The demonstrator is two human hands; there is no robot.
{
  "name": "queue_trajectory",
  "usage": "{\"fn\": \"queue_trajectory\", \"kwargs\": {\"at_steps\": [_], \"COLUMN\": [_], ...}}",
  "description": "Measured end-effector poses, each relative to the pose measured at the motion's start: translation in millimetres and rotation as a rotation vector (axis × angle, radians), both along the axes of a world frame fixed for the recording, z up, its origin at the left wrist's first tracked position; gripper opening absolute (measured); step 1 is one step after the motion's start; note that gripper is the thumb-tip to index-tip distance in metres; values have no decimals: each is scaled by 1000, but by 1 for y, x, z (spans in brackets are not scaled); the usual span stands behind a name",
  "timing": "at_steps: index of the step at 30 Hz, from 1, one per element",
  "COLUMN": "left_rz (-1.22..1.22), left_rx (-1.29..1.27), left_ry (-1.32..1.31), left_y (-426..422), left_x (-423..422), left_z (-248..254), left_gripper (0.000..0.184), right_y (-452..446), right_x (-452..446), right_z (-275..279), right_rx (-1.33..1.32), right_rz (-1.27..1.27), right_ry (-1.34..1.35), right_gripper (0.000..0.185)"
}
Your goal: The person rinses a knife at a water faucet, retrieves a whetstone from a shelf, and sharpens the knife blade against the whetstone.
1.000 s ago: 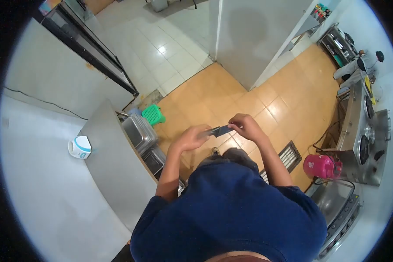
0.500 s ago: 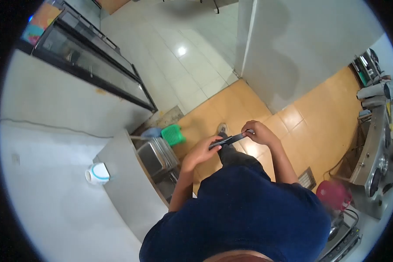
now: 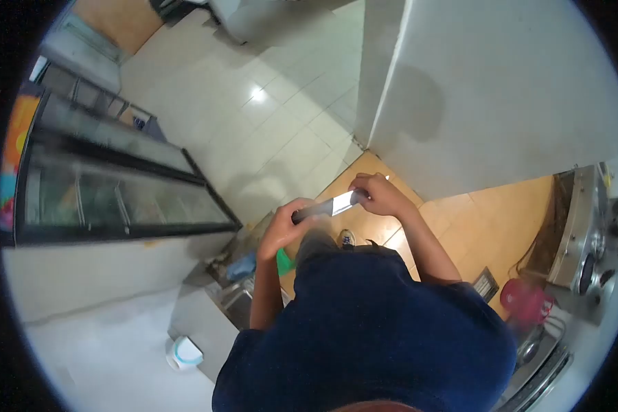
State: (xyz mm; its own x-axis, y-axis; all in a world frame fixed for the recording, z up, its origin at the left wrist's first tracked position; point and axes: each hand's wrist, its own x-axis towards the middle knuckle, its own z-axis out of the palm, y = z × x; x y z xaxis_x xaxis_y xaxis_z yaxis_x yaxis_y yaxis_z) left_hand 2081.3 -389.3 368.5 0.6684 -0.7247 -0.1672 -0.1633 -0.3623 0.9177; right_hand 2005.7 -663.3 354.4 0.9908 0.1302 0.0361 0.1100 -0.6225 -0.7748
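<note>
Tiles, knife between left hand and right hand

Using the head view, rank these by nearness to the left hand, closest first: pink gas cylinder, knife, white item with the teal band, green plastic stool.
From the left hand, as seen in the head view:
1. Knife: in its grip.
2. Green plastic stool: just below it, partly hidden.
3. White item with the teal band: lower left.
4. Pink gas cylinder: far right.

Moderately bright | glare on pale floor | shadowed wall | pink cylinder blurred | edges bowed, dark
</note>
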Motion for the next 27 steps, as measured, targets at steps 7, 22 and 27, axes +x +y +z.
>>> {"fn": "queue_trajectory", "kwargs": {"at_steps": [7,22,27], "left_rz": [-311,-1319,-1600], "left_rx": [-55,145,96], "left_ry": [-3,-143,-70], "left_y": [-57,-205,-239], "left_x": [104,220,197], "left_z": [-23,-8,-30], "left_gripper": [31,35,33], "right_y": [-17,80,130], "right_x": [20,15,14], "right_z": [-17,-19,-23], "right_rx": [4,179,129], "right_rz": [-345,-1385,-1721], "right_ry": [-23,88,131], "right_gripper": [17,20,19]}}
